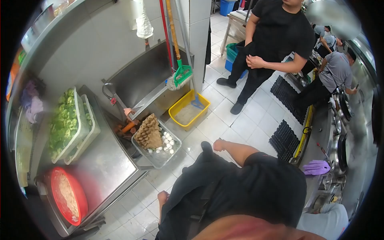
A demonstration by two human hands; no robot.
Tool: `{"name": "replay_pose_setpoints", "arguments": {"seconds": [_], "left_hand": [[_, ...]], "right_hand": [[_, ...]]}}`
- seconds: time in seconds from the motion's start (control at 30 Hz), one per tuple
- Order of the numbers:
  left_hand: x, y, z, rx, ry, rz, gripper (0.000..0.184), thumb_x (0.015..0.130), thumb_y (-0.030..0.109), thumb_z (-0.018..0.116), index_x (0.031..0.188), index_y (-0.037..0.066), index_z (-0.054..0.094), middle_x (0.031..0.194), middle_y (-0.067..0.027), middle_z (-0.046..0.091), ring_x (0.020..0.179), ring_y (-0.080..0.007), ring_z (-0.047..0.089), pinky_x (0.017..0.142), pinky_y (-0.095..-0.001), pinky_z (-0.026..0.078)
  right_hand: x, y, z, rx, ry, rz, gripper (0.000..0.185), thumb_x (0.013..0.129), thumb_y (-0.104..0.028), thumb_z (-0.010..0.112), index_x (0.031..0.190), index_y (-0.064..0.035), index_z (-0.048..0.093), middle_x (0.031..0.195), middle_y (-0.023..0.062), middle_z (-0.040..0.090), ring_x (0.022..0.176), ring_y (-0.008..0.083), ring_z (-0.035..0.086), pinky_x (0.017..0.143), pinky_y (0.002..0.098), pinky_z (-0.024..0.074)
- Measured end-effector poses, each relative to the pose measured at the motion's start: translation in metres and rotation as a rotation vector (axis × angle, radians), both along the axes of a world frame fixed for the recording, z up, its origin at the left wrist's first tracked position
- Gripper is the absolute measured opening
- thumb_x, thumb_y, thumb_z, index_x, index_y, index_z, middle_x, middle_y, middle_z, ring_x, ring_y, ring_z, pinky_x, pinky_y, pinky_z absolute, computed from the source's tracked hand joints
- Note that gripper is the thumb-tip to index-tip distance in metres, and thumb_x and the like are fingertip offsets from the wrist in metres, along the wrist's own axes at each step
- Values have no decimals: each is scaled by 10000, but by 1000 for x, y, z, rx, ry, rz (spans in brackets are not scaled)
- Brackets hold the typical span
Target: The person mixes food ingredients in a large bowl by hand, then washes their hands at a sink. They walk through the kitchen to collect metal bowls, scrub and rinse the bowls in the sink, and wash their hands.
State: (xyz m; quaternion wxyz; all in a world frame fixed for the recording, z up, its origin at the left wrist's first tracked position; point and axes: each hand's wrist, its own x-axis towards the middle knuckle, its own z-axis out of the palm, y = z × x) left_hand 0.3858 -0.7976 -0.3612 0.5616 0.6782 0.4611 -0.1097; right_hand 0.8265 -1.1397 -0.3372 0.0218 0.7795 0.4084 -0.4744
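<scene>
My left hand hangs beside my thigh near the steel counter. Its fingers look curled in, partly hidden, and I see nothing in them. On the other side, my right hand hangs over the tiled floor, closed, with no object showing. Ahead of me is a clear plastic bin with a brown cardboard egg tray and several white rounded pieces, perhaps eggshells. On the counter are a red basin of pale food and white baskets, one filled with cut green vegetables.
A steel sink stands by the wall with a green-headed mop and a yellow tub. A person in black stands ahead on the right. Black mats lie beside the cooking line, where other people work.
</scene>
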Motion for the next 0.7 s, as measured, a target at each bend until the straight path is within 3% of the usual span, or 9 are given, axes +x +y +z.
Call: {"name": "replay_pose_setpoints", "arguments": {"seconds": [0.03,0.1,0.13,0.23,0.3,0.33,0.5,0.57,0.7], "left_hand": [[-1,0,-4,-101,176,128,173,751,122,519,715,-17,616,628,-160,616,564,-291,609,518,-407,480],[-11,-1,-28,738,148,-867,220,761,186,533,668,1,606,623,-173,621,583,-331,618,554,-443,484],[-10,1,-25,741,100,-958,221,764,195,538,678,5,610,639,-172,623,597,-333,617,560,-445,484],[4,8,-23,422,118,-812,228,774,223,553,707,17,623,690,-169,629,640,-341,616,579,-451,482],[26,8,-19,242,135,-683,233,780,242,564,726,25,632,723,-167,632,669,-345,615,592,-455,481],[38,8,-16,164,147,-610,237,784,251,569,736,29,636,740,-165,634,684,-348,615,599,-457,480],[109,12,-5,-355,159,-15,257,800,298,595,785,49,658,824,-160,643,756,-360,613,631,-468,478],[154,19,-6,613,-167,-1295,186,757,216,598,811,48,660,815,-175,635,752,-357,625,637,-455,490],[271,-3,7,449,190,-1105,181,757,190,573,784,40,670,797,-194,642,754,-353,637,649,-450,499]], "right_hand": [[-4,1,24,-85,21,-158,250,761,-191,479,700,-65,686,659,132,656,576,251,654,551,389,529],[-5,3,59,-47,-37,-133,239,743,-188,494,718,-46,684,691,142,658,606,271,648,566,402,522],[-4,5,70,-11,-93,-109,235,725,-186,509,736,-27,681,723,152,660,637,291,641,580,415,515],[5,-13,68,209,8,-465,222,742,-192,504,724,-69,688,708,115,673,591,250,653,569,389,526],[16,-40,69,380,-53,-344,180,728,-203,549,745,-94,691,706,97,670,607,249,647,582,398,520],[32,-59,18,565,-333,137,144,699,-216,589,753,-133,694,717,84,664,666,254,645,603,402,513],[52,-117,9,238,-434,3,119,659,-207,627,743,-155,693,784,86,667,756,276,643,649,395,526],[57,-149,-2,176,-420,-251,118,653,-208,638,745,-160,694,814,89,670,776,283,643,668,395,531],[95,-224,22,230,-387,-551,234,699,-261,600,841,-109,707,897,140,671,886,331,630,762,426,522]]}}
